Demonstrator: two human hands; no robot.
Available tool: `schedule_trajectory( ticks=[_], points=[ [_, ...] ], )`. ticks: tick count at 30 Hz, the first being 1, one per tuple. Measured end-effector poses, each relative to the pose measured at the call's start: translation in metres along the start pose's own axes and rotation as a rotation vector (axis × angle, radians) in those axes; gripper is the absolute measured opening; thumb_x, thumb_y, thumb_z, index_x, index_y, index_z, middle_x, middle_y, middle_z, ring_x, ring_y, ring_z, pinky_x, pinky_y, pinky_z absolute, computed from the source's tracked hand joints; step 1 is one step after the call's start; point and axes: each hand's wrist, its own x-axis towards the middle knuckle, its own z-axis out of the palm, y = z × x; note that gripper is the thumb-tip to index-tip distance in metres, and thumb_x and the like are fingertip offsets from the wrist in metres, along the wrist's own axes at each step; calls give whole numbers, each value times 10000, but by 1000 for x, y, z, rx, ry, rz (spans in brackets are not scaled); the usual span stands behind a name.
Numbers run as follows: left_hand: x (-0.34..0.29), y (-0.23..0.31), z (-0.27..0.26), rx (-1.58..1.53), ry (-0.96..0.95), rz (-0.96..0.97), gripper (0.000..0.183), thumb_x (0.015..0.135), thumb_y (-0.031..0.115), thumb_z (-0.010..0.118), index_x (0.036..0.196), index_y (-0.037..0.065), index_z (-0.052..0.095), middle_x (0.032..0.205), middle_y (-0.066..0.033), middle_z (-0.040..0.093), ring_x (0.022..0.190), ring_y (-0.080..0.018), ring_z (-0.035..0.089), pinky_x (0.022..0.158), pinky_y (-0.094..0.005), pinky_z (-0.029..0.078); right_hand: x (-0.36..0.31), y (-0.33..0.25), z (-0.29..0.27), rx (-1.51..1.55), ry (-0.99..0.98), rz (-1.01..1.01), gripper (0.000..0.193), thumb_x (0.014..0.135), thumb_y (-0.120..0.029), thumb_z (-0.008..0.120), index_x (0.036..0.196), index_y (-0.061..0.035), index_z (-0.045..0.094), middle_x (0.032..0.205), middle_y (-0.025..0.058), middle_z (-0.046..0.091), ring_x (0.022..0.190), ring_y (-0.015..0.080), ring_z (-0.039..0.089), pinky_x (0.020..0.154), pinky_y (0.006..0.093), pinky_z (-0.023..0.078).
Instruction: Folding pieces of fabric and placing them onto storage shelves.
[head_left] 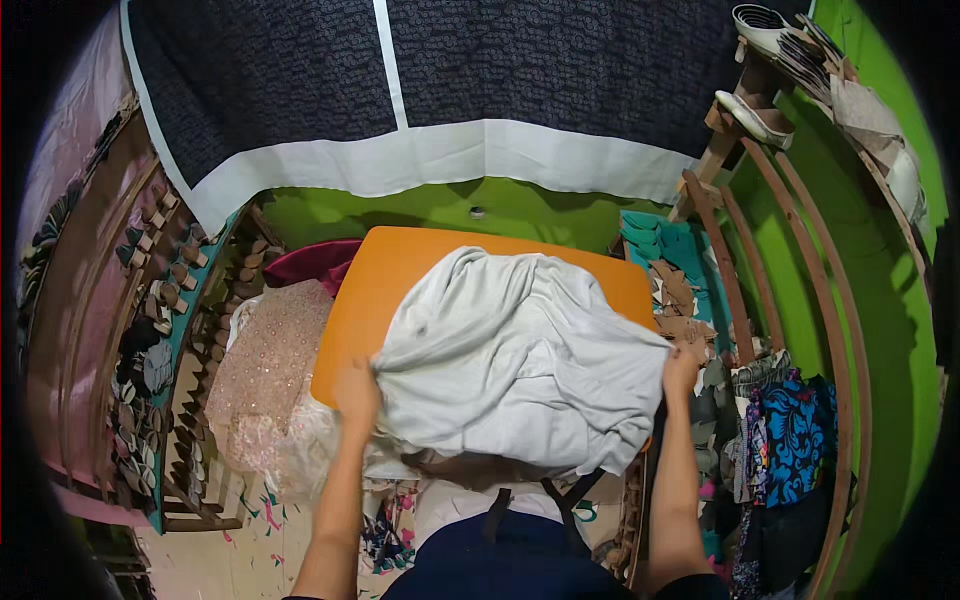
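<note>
A white cloth (510, 360) lies rumpled over the orange counter (365, 270), its near edge hanging toward the person. The left hand (357, 392), blurred, has its grip closed on the cloth's left edge; the right hand (681, 372) has its grip clenched on the right corner. Sparkly pink fabric (268, 360) sits left of the counter, blue flowered fabric (795, 438) to the right.
</note>
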Motion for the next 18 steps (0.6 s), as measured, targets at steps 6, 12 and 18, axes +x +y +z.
schedule_trajectory(
  ticks=[6, 12, 18],
  points=[
    [24, 12, -18, -20, 272, 90, 193, 727, 98, 556, 907, 29, 550, 869, -164, 553, 848, -342, 534, 677, -427, 431, -5, 42, -3, -63, 22, -197, 210, 746, -126, 584, 925, -18, 579, 973, 167, 571, 878, 361, 541, 729, 446, 444],
    [-18, 76, 53, -216, -134, 410, 226, 709, 154, 574, 903, 39, 564, 953, -114, 544, 866, -295, 538, 727, -417, 427, -33, -18, 26, 98, -323, -718, 255, 733, -59, 520, 973, -29, 602, 976, 149, 584, 918, 328, 525, 797, 387, 429],
    [-40, 98, 79, -26, -150, 434, 146, 690, 112, 559, 828, 65, 548, 892, -87, 536, 827, -260, 538, 717, -386, 411, -64, -33, 64, -93, -171, -707, 159, 768, -98, 488, 858, -43, 607, 825, 126, 576, 836, 303, 537, 744, 401, 427]
  ],
)
